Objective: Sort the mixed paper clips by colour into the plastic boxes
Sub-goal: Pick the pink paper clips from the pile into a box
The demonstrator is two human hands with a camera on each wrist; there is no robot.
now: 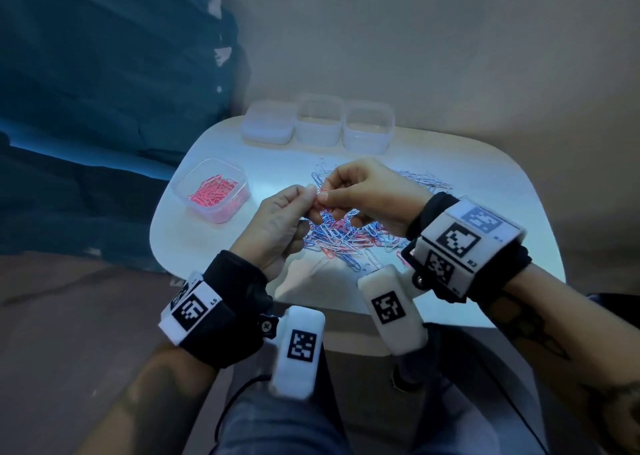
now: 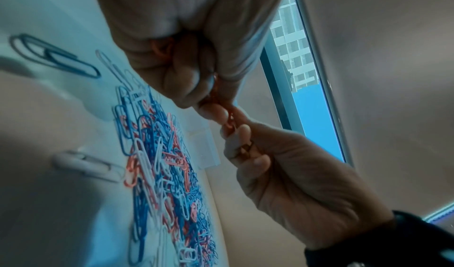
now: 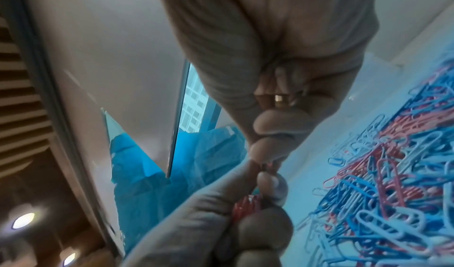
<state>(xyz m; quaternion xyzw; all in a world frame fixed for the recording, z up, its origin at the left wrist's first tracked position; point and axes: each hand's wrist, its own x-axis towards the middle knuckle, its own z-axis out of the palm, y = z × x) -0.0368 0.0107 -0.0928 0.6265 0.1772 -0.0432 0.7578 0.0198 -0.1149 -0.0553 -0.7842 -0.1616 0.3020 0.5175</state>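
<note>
While both hands pinch linked red clips, seemingly tangled, the pile (mixed colours) lies beneath.

Clip pile mid-table, three boxes behind, one box left

Red clips mostly hidden inside left hand; count unclear.

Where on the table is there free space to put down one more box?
Bare table lies between the box of pink clips and the near edge, and along the right edge past the mixed pile. The middle is crowded by the pile and both hands; the back edge holds three boxes.
</note>
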